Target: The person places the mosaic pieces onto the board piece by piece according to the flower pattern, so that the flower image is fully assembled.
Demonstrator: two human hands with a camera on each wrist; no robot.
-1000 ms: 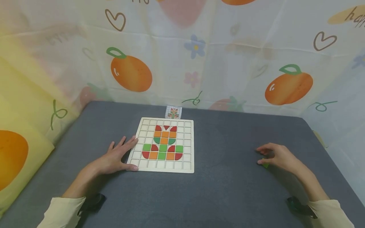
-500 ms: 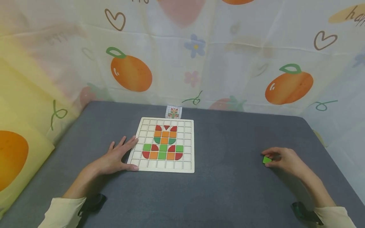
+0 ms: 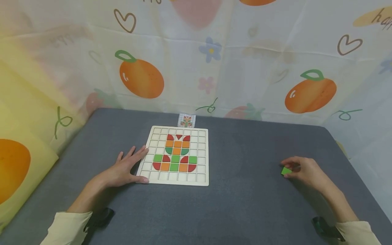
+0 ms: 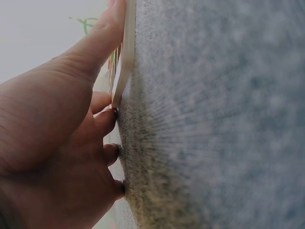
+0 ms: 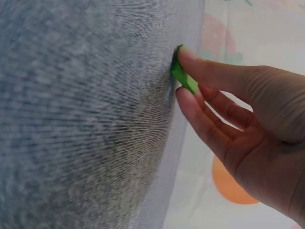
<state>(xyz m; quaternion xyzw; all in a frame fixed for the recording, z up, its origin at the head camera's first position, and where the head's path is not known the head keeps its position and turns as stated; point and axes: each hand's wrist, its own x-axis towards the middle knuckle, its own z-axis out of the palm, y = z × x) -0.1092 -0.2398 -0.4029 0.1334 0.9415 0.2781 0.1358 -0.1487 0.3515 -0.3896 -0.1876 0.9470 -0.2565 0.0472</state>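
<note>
My left hand (image 3: 124, 170) lies with spread, straight fingers at the left edge of a cream square grid board (image 3: 202, 178). Its thumb and a fingertip touch the board's rim, and the left wrist view shows the other fingertips on the tabletop. On the board, red, orange and green tiles form a flower-like pattern, with an orange tile (image 3: 177, 144) near its middle. Far to the right, my right hand (image 3: 307, 173) pinches a small green tile (image 3: 286, 170) between thumb and fingers. In the right wrist view that green tile (image 5: 183, 77) is tilted, close to the tabletop.
Behind the board's far edge lies a small printed pattern card (image 3: 186, 120) with a similar figure. A dark grey tabletop (image 3: 242, 153) stretches between the board and my right hand. A fruit-printed cloth (image 3: 245, 75) hangs along the back.
My right hand has shifted slightly right, and the green tile, earlier mostly hidden under the fingers, now shows between the fingertips. The left hand and the board have stayed put.
</note>
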